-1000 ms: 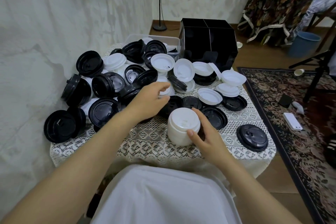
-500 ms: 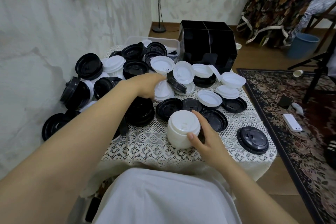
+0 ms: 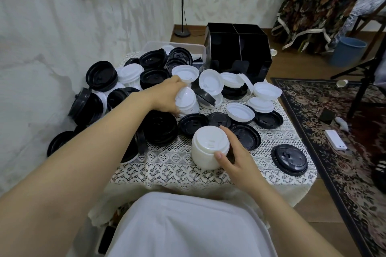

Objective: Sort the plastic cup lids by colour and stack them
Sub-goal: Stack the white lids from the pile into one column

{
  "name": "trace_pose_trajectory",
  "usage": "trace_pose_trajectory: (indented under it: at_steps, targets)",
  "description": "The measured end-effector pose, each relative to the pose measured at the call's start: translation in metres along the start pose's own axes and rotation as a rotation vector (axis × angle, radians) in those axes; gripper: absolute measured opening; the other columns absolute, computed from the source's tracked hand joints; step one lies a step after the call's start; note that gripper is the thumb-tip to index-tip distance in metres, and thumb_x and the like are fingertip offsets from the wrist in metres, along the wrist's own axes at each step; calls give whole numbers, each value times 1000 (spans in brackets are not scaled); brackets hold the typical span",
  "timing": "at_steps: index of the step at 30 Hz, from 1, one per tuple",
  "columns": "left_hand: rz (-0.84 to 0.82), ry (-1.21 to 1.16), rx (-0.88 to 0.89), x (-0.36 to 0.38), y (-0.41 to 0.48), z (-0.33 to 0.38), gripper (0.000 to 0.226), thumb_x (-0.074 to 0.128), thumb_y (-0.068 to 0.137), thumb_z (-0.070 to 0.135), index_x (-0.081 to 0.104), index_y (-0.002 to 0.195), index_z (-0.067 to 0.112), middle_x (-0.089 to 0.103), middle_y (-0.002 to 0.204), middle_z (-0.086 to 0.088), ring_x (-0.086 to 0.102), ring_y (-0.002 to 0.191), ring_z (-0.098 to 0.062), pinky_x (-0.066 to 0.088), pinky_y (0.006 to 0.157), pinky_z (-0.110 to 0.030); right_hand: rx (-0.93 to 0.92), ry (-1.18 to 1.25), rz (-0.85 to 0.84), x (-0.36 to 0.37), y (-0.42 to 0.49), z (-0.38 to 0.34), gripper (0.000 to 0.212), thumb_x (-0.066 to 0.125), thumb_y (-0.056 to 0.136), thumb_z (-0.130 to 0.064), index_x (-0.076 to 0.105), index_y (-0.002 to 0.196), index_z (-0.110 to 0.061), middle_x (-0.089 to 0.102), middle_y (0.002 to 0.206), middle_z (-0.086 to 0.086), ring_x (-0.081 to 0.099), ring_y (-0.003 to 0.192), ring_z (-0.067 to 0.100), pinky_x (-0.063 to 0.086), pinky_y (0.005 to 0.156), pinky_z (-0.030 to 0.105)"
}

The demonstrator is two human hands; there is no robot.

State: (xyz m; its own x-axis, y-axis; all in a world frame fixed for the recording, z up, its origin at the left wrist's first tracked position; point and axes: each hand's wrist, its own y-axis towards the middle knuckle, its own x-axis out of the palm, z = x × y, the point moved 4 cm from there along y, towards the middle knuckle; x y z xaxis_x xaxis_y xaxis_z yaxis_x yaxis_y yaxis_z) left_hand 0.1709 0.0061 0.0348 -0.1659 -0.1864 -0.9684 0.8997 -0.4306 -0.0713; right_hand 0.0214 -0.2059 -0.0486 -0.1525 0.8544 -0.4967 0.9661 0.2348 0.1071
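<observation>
Black and white plastic cup lids lie heaped over a small table with a lace cloth (image 3: 167, 165). A stack of white lids (image 3: 208, 148) stands near the front middle, and my right hand (image 3: 234, 156) holds its right side, thumb on the rim. My left hand (image 3: 167, 98) reaches into the pile and grips a small bunch of white lids (image 3: 187, 100), tilted on edge. A stack of black lids (image 3: 160, 129) sits just below that hand. One black lid (image 3: 289, 157) lies alone at the front right.
A black divided organiser box (image 3: 238, 52) stands at the table's back edge, with a clear plastic tub (image 3: 177, 46) to its left. The wall runs close along the left. A patterned rug (image 3: 344, 131) with small items, a blue bin (image 3: 348, 51) and a tripod leg lie to the right.
My left hand has moved away from me and rightwards into the pile and taken hold of a bunch of white lids, lifting it on edge. My right hand stays on the white stack.
</observation>
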Motion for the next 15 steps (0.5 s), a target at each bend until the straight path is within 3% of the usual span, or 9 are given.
trace_pose_trajectory:
  at_steps: [5, 9, 11, 15]
  targets:
    - [66, -111, 17, -15, -10, 10, 95, 79, 75, 23, 23, 150, 5, 25, 150, -5, 27, 140, -21, 22, 113, -26, 2, 11, 4, -1, 0, 1, 68, 46, 79, -72, 23, 140, -52, 45, 139, -25, 42, 126, -10, 38, 98, 13]
    - [111, -209, 48, -15, -35, 36, 97, 74, 75, 45, 25, 150, 9, 26, 150, -3, 22, 142, -18, 18, 115, -25, -3, 6, 7, -1, -1, -1, 69, 46, 79, -71, 24, 141, -51, 46, 139, -25, 42, 126, -11, 37, 98, 15]
    - [161, -289, 74, -10, -53, 55, 103, 63, 65, 63, 31, 148, 12, 30, 148, -2, 24, 139, -15, 16, 111, -21, -12, 8, 14, -1, -1, -1, 72, 47, 80, -71, 26, 144, -46, 47, 141, -22, 43, 127, -7, 39, 103, 21]
    - [288, -482, 65, 14, -91, 84, 99, 66, 65, 64, 35, 147, 18, 38, 144, 6, 27, 135, -7, 19, 111, -24, -45, 17, 19, 0, -1, 0, 75, 46, 81, -75, 33, 146, -38, 53, 135, -21, 51, 122, -1, 46, 100, 35]
